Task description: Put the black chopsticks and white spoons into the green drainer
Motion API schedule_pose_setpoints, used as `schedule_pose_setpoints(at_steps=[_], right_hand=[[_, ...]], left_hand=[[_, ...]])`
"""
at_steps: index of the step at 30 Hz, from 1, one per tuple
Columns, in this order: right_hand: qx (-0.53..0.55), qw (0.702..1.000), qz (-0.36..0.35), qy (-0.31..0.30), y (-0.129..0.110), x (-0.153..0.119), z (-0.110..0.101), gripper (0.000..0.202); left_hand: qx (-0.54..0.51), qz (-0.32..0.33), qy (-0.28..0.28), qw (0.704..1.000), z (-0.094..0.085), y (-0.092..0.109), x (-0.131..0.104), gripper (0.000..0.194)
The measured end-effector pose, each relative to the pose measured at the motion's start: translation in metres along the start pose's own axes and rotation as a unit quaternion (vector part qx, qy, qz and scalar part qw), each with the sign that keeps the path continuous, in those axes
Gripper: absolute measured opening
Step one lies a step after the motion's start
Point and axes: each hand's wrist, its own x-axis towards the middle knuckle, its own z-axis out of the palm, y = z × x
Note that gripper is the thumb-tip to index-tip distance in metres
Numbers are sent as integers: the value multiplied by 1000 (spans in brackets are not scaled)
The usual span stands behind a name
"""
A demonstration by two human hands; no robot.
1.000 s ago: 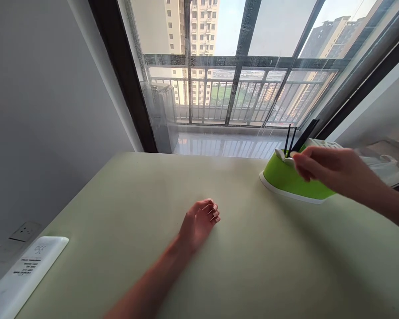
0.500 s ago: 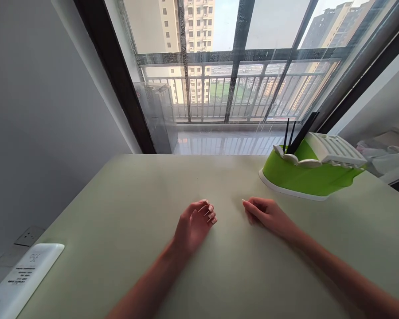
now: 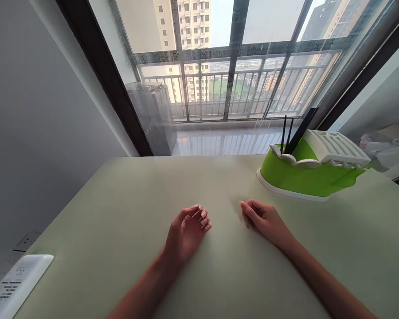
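My left hand (image 3: 188, 232) rests on its side on the pale green table (image 3: 146, 190), palm facing right. Its fingers are loosely curved and apart, and the palm holds nothing. To the right, my right hand (image 3: 262, 220) lies on the table with the fingers curled together and the thumb along the index finger. Whether anything is inside its fingers is hidden. A gap of bare tabletop separates the two hands. Beyond my right hand stands a green and white boat-shaped holder (image 3: 306, 177) with black sticks in it.
At the left table edge lies a white power strip or similar device (image 3: 18, 283), near a wall socket (image 3: 27, 240). A window with a railing (image 3: 199, 93) is behind the table. White bags (image 3: 394, 153) sit beyond the right edge.
The view has shifted slightly. My left hand appears a little further left and lower, its fingers still curved. My right hand has barely moved and stays curled.
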Motion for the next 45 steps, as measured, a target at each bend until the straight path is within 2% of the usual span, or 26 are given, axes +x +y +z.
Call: schedule_pose_setpoints(at_steps=[27,45], right_hand=[[2,1000,9,-1,-9,0,0,51],[-12,1000,5,-2,-4,0,1,52]], left_hand=[[-2,-3,12,1000,3,2,-1,12],[2,0,12,1000,2,1,-1,13]])
